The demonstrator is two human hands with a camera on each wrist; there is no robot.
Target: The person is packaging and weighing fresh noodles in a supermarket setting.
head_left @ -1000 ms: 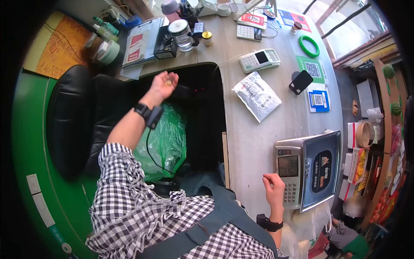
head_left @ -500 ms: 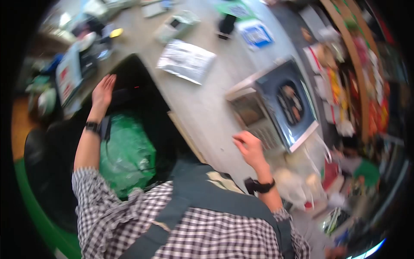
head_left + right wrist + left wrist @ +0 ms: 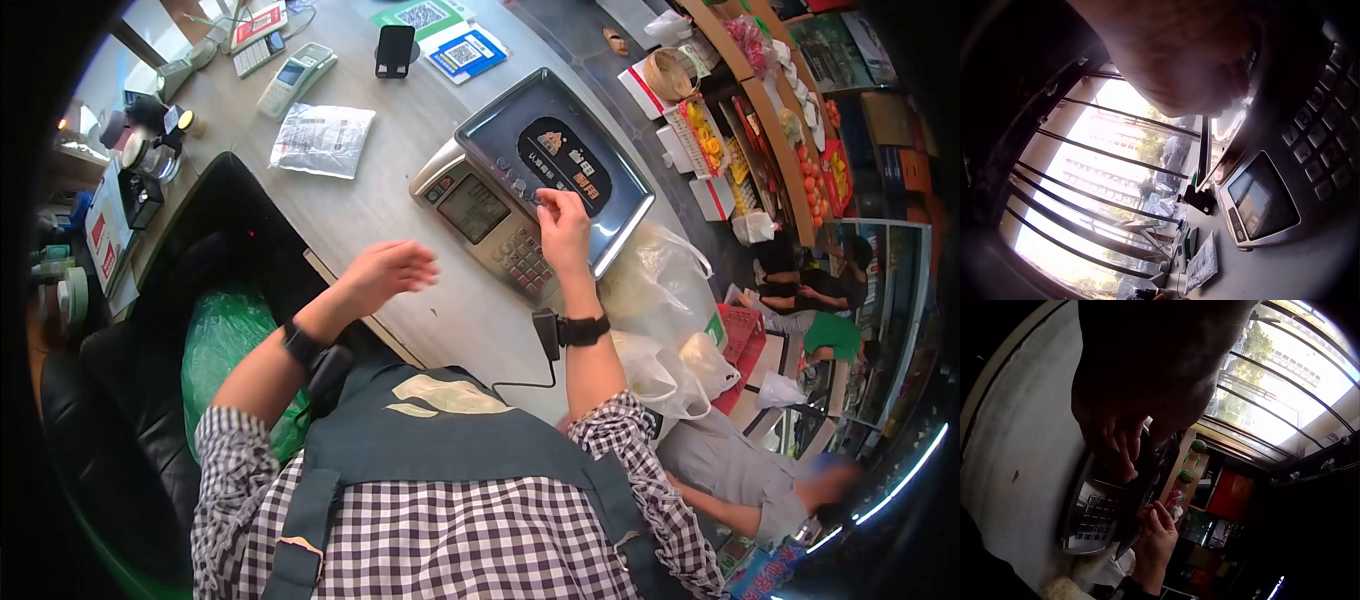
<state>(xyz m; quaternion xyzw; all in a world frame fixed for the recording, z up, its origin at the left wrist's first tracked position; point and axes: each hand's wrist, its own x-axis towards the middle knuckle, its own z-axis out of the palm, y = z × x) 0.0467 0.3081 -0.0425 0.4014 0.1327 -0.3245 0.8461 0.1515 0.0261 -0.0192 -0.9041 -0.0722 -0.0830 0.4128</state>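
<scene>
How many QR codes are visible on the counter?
2: one on the green card, one on the blue card, both near the black phone. More may be hidden.

The scale [image 3: 470, 205] has keys [image 3: 1304, 117] reading 7, 8, 9.

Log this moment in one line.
left hand: above counter, fingers extended | right hand: over scale, fingers bent | packet: on counter

Your head view looks down on the desk [image 3: 400, 205]; your closer wrist views both take in the barred window [image 3: 1269, 384], and all three share the keypad [image 3: 524, 262].
</scene>
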